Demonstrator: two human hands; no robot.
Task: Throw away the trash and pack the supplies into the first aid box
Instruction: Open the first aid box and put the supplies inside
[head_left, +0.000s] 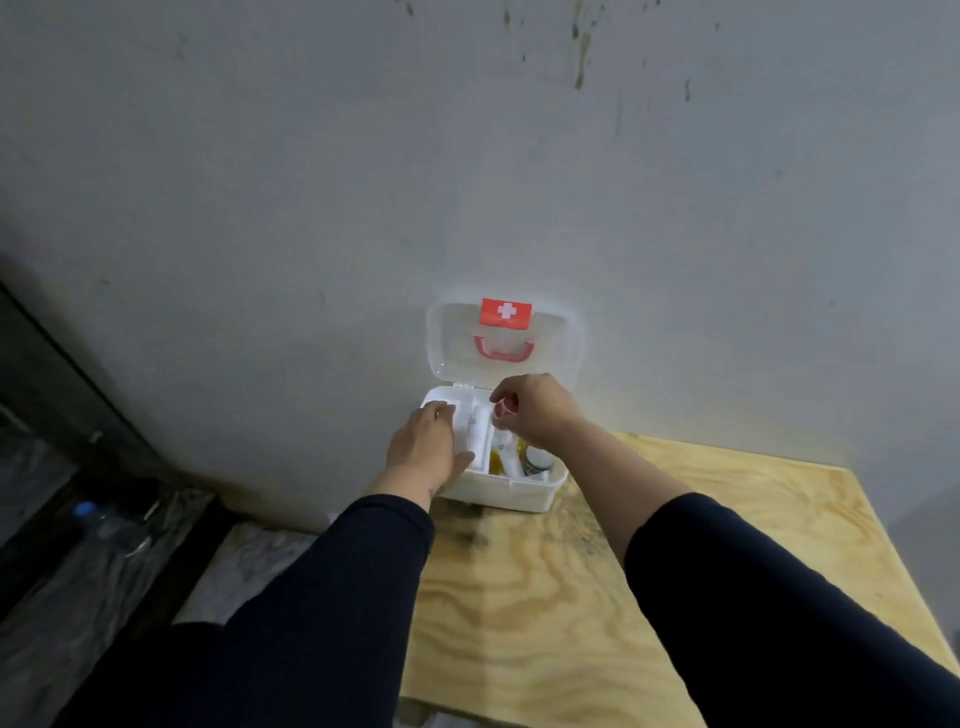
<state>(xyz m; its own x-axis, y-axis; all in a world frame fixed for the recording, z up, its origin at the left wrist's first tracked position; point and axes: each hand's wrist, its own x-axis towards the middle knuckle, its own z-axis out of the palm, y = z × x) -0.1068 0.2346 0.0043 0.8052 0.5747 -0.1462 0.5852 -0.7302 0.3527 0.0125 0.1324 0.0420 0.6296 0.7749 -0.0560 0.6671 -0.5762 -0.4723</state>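
The open first aid box (511, 493) sits on the table (727, 545). The left hand (428, 449) lies spread on its tray (470, 415); the right hand (537, 410) curls above, grip unclear.

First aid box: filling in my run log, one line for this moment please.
first aid box: lid open | left hand: on tray | right hand: inside box

A plywood table (675, 571) carries one open white first aid box (511, 493) at its far edge.
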